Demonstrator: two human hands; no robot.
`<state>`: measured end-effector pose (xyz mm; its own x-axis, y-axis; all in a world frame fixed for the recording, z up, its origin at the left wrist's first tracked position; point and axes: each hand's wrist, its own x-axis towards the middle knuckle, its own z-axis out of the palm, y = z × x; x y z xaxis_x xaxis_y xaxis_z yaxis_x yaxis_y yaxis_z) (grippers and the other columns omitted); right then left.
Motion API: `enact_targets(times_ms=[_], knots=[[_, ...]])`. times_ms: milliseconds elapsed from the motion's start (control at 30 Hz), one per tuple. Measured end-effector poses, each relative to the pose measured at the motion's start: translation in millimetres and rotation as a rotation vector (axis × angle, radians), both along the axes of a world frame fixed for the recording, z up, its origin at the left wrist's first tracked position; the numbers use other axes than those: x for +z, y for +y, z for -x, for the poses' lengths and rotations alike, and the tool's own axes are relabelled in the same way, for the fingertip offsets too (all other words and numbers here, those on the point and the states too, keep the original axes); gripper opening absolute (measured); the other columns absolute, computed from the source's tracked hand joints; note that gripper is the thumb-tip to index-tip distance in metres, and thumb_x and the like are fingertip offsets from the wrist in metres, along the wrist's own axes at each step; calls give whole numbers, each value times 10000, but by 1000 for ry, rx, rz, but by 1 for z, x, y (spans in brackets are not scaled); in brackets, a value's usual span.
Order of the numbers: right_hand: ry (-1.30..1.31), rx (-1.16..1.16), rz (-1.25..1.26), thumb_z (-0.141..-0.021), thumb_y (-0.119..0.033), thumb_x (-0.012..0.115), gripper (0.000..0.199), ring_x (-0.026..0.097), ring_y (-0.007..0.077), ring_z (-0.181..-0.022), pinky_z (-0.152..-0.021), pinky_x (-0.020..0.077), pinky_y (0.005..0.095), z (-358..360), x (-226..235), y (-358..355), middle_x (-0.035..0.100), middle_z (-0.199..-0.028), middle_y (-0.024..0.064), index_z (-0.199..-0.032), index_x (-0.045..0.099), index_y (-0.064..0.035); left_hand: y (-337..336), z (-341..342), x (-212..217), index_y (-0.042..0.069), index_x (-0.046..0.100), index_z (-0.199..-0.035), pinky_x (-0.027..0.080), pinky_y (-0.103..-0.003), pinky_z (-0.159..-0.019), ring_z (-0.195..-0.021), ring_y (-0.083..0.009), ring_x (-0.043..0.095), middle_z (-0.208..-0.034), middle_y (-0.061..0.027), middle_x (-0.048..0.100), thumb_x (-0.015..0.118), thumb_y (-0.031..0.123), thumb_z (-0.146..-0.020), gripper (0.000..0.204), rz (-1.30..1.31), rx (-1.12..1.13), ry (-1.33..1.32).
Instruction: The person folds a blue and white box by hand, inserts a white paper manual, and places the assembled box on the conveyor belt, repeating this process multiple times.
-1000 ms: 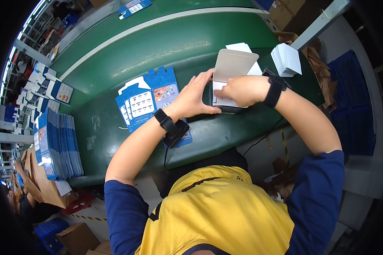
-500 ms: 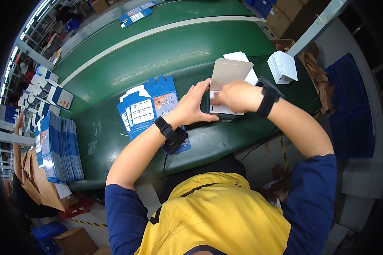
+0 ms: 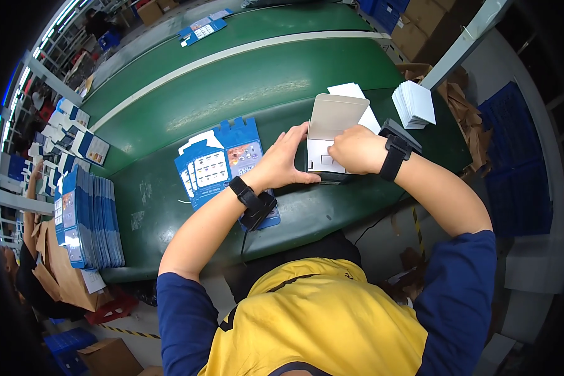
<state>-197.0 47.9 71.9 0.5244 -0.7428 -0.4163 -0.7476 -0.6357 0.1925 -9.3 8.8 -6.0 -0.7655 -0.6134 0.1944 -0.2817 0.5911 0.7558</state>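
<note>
A small carton (image 3: 337,118) stands on the green bench in front of me, its plain greyish lid flap raised at the far side. Inside its mouth sits a white card insert (image 3: 321,150) with a cut slot. My left hand (image 3: 286,156) grips the carton's left side, thumb at the near corner and fingers toward the back. Curled fingers of my right hand (image 3: 358,150) press down on the right part of the insert; whatever they pinch is hidden. White sheets (image 3: 356,93) lie behind the lid. Left of the carton are flat, printed blue carton blanks (image 3: 219,160).
At the left end of the green bench (image 3: 156,213) stands a tall stack of blue blanks (image 3: 95,216), with several made-up boxes (image 3: 89,147) beyond. A fanned stack of white cards (image 3: 413,103) sits at the right. Another person's arm (image 3: 30,200) shows at far left.
My right hand has shifted slightly right across the insert, uncovering its slot. The left hand keeps its grip on the carton, which stays nearly in place.
</note>
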Motion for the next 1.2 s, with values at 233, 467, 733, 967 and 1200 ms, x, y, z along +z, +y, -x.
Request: enact_targets(times_ms=[233,467,733,967,1200], knots=[[90,53,-18,-690,-99,622,121,673,280,-739,-663,528,364,-8,4,-7,673,-748,137,-771,703,-59,-1,-1,-3,0,217,-1399,265,-450,-1072,-1232,-307,436,-1280,-176,433,829,346,-591,1071,-43,7,-13],[-458,-23,-238,-737,-24,538,369,643,290,-850,-739,498,390,1,-9,-4,680,-882,99,-1027,680,-202,0,0,-4,6,207,-1404,222,-509,-1086,-1252,-299,421,-1314,-158,412,833,362,-586,1090,-80,-20,27],[-644,-199,-93,-742,-63,554,206,637,339,-725,-696,504,422,-4,-6,-8,656,-750,159,-907,677,-79,1,-1,-4,17,189,-1412,221,-523,-1082,-1262,-296,409,-1316,-154,404,833,375,-581,1110,-72,12,-32],[-587,-204,81,-704,-43,562,187,635,362,-694,-668,511,450,-22,-9,28,641,-730,196,-875,637,-35,1,-3,-2,17,181,-1415,225,-524,-1081,-1266,-301,406,-1328,-158,392,830,373,-579,1117,-72,3,-48],[-672,-393,-154,-740,-78,536,219,631,369,-817,-755,491,444,-17,-9,6,652,-836,206,-937,582,6,0,0,-3,10,197,-1411,237,-506,-1081,-1268,-326,392,-1321,-172,402,829,359,-575,1104,-94,8,-28]])
